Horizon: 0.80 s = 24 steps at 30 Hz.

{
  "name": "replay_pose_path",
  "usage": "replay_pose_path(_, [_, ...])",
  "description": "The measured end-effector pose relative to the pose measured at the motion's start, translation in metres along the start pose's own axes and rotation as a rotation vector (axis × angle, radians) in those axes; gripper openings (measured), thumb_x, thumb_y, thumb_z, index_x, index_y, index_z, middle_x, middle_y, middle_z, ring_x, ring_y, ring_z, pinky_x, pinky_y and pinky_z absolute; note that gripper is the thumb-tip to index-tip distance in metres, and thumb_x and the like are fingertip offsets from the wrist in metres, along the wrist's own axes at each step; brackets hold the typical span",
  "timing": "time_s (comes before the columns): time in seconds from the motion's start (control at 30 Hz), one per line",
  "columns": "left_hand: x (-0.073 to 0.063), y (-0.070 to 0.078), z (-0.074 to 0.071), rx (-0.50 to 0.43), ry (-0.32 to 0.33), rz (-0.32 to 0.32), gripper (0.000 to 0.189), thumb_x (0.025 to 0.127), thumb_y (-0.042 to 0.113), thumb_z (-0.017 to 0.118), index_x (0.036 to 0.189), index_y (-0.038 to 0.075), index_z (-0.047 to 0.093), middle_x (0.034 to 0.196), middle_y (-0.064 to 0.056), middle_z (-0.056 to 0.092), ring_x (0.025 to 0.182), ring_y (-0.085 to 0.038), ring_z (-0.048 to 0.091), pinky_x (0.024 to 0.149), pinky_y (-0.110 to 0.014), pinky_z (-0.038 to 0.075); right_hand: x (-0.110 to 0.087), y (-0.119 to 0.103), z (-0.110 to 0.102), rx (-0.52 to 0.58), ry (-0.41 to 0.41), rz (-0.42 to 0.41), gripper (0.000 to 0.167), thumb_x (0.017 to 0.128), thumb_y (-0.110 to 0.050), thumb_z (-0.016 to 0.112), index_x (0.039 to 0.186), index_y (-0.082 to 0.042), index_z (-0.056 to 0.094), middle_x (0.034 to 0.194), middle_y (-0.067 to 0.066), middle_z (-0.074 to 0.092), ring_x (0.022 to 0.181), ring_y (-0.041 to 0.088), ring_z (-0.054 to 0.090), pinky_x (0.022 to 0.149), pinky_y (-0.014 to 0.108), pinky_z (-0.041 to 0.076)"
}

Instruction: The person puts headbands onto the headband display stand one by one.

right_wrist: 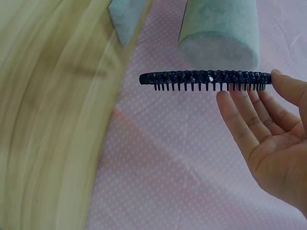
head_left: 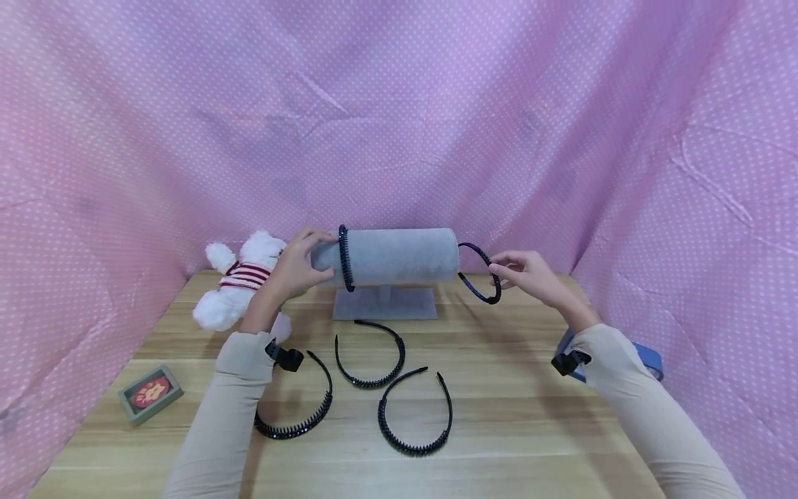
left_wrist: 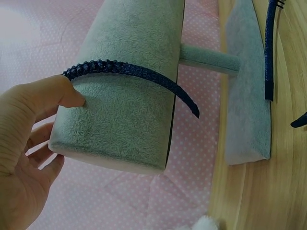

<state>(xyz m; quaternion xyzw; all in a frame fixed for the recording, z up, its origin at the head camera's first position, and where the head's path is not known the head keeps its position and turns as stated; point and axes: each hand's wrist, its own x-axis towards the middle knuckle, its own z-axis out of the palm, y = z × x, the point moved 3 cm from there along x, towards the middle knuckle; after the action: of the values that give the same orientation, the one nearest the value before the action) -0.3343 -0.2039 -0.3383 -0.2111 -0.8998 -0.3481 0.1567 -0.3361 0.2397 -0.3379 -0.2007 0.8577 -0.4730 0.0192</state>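
Note:
A grey plush-covered display roll point(head_left: 402, 256) stands on a flat base point(head_left: 411, 306) at the back of the table. My left hand point(head_left: 300, 262) grips the roll's left end, the thumb pressed on its surface in the left wrist view. Just beside the thumb, a dark toothed headband point(head_left: 346, 260) sits over the roll. My right hand point(head_left: 533, 278) pinches another dark beaded headband point(right_wrist: 204, 76) between thumb and fingers. That one is off the roll's right end, its open tips pointing toward the roll and its comb teeth visible in the right wrist view.
Three dark headbands lie on the wooden table: one at left point(head_left: 287, 434), one in the middle point(head_left: 374, 383), one nearest point(head_left: 414, 450). A white plush toy point(head_left: 246, 275) sits behind my left forearm. A small green-framed tray point(head_left: 134, 409) lies left; a blue object point(head_left: 650, 360) is partly hidden behind my right sleeve.

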Motion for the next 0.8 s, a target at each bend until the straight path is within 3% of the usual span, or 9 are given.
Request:
replay_pose_path(0.07, [-0.001,0.001,0.0,-0.002,-0.004,-0.003,0.051,0.084,0.007,0.077,0.133,0.009,0.063,0.13,-0.014,0.055,0.117,-0.032,0.052,0.096,-0.051,0.047,0.004,-0.002,0.003,0.013,0.011,0.004,0.032,0.102,-0.015,0.063,0.12,0.011,0.066,0.1,0.018,0.075,0.081,0.007,0.073,0.078,0.04,0.063])
replay_pose_path(0.3, [0.0,0.001,0.001,-0.019,0.001,0.003,0.051,0.082,0.006,0.078,0.132,0.008,0.064,0.129,-0.014,0.055,0.115,-0.031,0.051,0.094,-0.048,0.047,0.021,-0.011,0.009,0.007,0.058,0.013,0.038,0.102,-0.02,0.063,0.124,0.011,0.065,0.109,0.024,0.072,0.077,0.012,0.074,0.076,0.037,0.063])
replay_pose_path(0.47, [0.0,0.0,0.002,-0.02,0.007,0.009,0.052,0.082,0.006,0.077,0.132,0.007,0.064,0.13,-0.014,0.056,0.115,-0.031,0.051,0.094,-0.048,0.046,0.033,-0.014,0.013,0.004,0.08,0.022,0.04,0.103,-0.021,0.062,0.127,0.011,0.063,0.119,0.033,0.068,0.076,0.008,0.072,0.071,0.024,0.061])
replay_pose_path(0.8, [-0.001,-0.002,0.003,-0.02,0.025,0.02,0.052,0.081,0.005,0.078,0.131,0.008,0.064,0.13,-0.014,0.056,0.116,-0.032,0.05,0.094,-0.048,0.046,0.053,-0.021,0.025,0.002,0.105,-0.009,0.038,0.101,-0.02,0.064,0.124,0.011,0.067,0.111,0.035,0.07,0.068,0.009,0.071,0.063,0.02,0.058])
